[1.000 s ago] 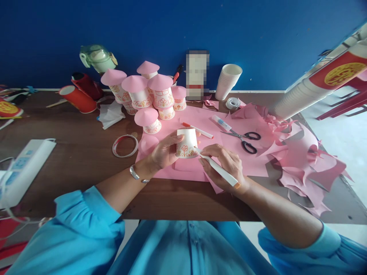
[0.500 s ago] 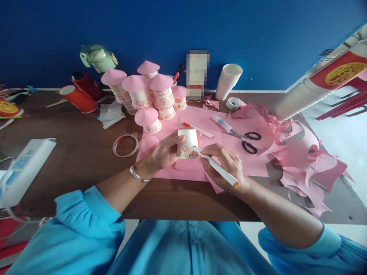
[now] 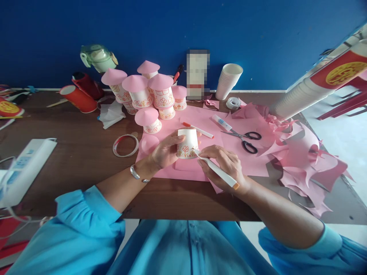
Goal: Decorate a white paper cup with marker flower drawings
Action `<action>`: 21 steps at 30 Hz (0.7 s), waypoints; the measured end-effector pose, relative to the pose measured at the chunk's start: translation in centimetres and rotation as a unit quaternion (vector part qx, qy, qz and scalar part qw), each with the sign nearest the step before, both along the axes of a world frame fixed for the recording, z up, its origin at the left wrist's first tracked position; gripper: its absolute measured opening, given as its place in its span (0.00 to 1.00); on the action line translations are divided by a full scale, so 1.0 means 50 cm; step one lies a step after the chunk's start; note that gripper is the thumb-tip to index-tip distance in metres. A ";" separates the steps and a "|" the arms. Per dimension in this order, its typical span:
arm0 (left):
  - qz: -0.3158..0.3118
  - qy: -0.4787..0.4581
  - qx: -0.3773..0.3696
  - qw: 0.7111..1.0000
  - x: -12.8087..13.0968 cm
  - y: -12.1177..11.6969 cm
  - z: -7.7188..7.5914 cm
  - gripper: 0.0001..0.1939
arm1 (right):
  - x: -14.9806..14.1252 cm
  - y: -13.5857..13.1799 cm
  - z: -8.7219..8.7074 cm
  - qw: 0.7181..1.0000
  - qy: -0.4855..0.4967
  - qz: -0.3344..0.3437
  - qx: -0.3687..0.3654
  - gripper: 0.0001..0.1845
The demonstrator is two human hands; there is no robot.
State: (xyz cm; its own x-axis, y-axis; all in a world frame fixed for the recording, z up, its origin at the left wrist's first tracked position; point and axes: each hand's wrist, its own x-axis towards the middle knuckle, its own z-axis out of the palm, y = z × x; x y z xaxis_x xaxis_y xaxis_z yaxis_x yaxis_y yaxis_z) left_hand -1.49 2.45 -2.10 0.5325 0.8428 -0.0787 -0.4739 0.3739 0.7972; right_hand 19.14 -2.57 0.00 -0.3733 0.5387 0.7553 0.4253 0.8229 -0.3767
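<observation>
My left hand (image 3: 166,149) is closed around the left side of a white paper cup (image 3: 187,138), its fingers partly hidden behind it. The cup is held upside down, with red flowers and brownish-green leaves drawn along its lower band. In my right hand (image 3: 225,166) is a white marker (image 3: 219,172) with an orange end, its tip at the cup's lower right edge. Behind the cup, a second marker (image 3: 200,130) with a red-orange end lies on the pink paper (image 3: 172,174). Beyond my left hand stand several decorated cups with pink cone roofs (image 3: 146,116).
Scissors (image 3: 249,142) and a glue tube (image 3: 221,123) lie right of the cup, beside curled pink scraps (image 3: 304,152). Stacked white cups (image 3: 228,82) stand by the blue wall. To the left are a tape roll (image 3: 125,146), a red cup (image 3: 78,99) and a power strip (image 3: 31,168).
The marker tip has shifted slightly down and left along the cup's lower right edge. Both hands keep their hold and nearly the same place.
</observation>
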 end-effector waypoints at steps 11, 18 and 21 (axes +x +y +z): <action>0.000 0.006 0.007 1.000 -0.002 0.004 -0.010 0.23 | -0.003 -0.003 0.001 1.000 -0.001 0.009 0.002 0.08; 0.001 0.011 0.002 1.000 -0.003 0.003 -0.006 0.23 | -0.001 -0.006 0.007 1.000 0.004 0.013 0.005 0.08; 0.008 0.003 -0.015 1.000 -0.004 0.003 -0.004 0.23 | 0.003 -0.007 0.010 0.999 0.033 0.011 0.025 0.08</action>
